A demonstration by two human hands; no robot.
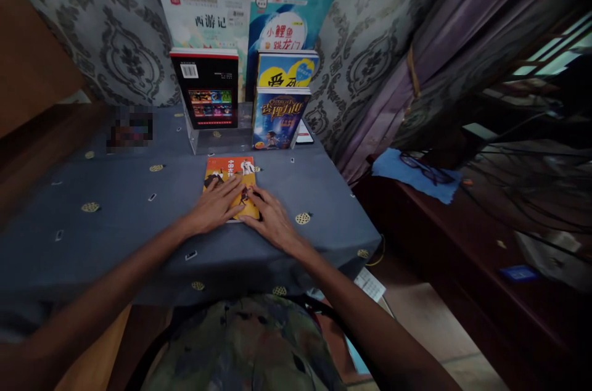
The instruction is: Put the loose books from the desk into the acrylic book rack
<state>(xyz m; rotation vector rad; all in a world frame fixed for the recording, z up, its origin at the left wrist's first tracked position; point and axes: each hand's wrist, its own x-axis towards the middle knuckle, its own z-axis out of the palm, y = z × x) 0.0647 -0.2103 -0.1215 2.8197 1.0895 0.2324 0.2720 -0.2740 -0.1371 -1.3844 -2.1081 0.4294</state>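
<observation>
An orange book lies flat on the grey-blue tablecloth, close to the table's front edge. My left hand rests on its lower left part with fingers stretched out flat. My right hand lies beside it on the book's lower right corner, fingers spread and flat too. Both hands touch the cover and cover its near half. Neither hand grips anything.
A clear tiered stand at the back holds several upright books, among them a black one and a blue one. Patterned wall behind. A dark wooden bench with a blue cloth and cables stands to the right.
</observation>
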